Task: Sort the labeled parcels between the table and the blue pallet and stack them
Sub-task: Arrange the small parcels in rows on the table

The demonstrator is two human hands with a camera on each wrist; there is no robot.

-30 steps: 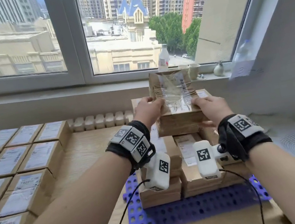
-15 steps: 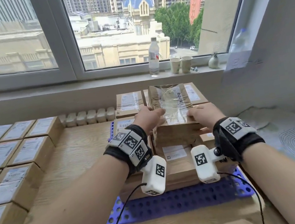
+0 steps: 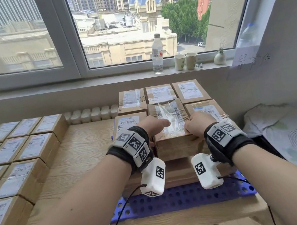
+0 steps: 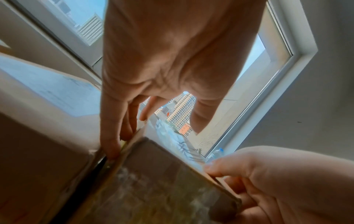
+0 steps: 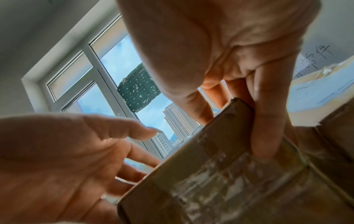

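A brown taped parcel (image 3: 170,128) sits in the middle gap of the front row of the parcel stack on the blue pallet (image 3: 178,199). My left hand (image 3: 157,126) grips its left edge, with the fingers (image 4: 114,136) down between it and the neighbouring box and the thumb over the top. My right hand (image 3: 197,125) grips the right edge, where the fingers (image 5: 266,121) run down the parcel's side (image 5: 229,174). The parcel's near end stands slightly above the boxes beside it. More labeled parcels (image 3: 22,151) lie in rows on the table at the left.
Three labeled boxes (image 3: 160,93) form the stack's back row against the wall. A water bottle (image 3: 156,54), two paper cups (image 3: 186,61) and a small vase (image 3: 219,58) stand on the windowsill. White bedding (image 3: 288,132) lies to the right. Bare wooden tabletop (image 3: 84,154) separates the two groups.
Both hands have brought the parcel down from a raised, tilted hold into the middle gap of the stack's front row. The parcel now lies nearly flat.
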